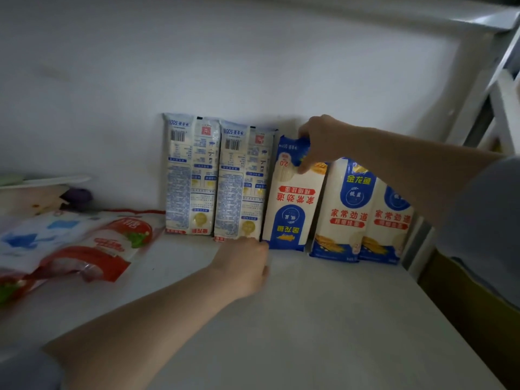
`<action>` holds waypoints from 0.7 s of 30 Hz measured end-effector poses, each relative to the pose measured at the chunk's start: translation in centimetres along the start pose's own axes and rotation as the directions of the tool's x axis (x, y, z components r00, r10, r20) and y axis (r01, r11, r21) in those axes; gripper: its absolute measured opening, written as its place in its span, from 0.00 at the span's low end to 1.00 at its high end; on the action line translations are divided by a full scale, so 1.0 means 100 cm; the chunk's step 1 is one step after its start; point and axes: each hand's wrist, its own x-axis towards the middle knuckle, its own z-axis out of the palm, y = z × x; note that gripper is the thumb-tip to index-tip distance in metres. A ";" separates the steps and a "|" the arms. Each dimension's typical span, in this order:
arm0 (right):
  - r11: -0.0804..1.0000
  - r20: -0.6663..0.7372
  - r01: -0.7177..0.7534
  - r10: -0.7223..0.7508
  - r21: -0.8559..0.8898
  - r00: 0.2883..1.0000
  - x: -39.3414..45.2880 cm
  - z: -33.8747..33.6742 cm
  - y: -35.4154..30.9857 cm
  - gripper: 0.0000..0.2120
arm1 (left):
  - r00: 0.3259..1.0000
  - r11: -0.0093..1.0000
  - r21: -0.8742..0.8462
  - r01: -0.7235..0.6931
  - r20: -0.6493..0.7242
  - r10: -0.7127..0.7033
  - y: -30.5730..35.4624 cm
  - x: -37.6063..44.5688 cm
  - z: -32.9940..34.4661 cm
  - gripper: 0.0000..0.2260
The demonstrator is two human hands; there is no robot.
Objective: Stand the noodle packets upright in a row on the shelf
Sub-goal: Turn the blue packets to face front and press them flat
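Reading pkts in my row: third noodle packet [292, 204], upside down, showing "20", 金龙鱼, 家常劲道. Fourth packet [344, 212] showing 金龙鱼, 家常劲道 upright. Two back-facing packets [191, 175] showing inverted "500" by barcodes. Rest too blurry.

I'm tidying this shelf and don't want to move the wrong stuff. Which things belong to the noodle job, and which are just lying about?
Job:
two back-facing noodle packets
upside-down packet under the right hand
two front-facing packets

Lying about:
red and white bags
white tray
purple object
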 end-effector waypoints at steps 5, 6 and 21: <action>0.996 0.019 0.077 -0.078 0.046 0.997 -0.003 0.004 -0.008 0.24 | 1.000 1.000 -0.025 -0.003 0.010 0.003 0.004 -0.001 -0.002 0.15; 0.996 0.013 0.076 -0.077 0.047 0.997 -0.002 0.005 -0.009 0.24 | 0.999 0.997 -0.057 -0.042 -0.001 0.042 0.008 0.000 -0.003 0.16; 0.991 -0.036 0.132 -0.131 0.019 0.991 -0.004 0.011 -0.020 0.27 | 0.991 0.982 -0.141 -0.128 0.027 0.133 0.083 0.070 0.003 0.35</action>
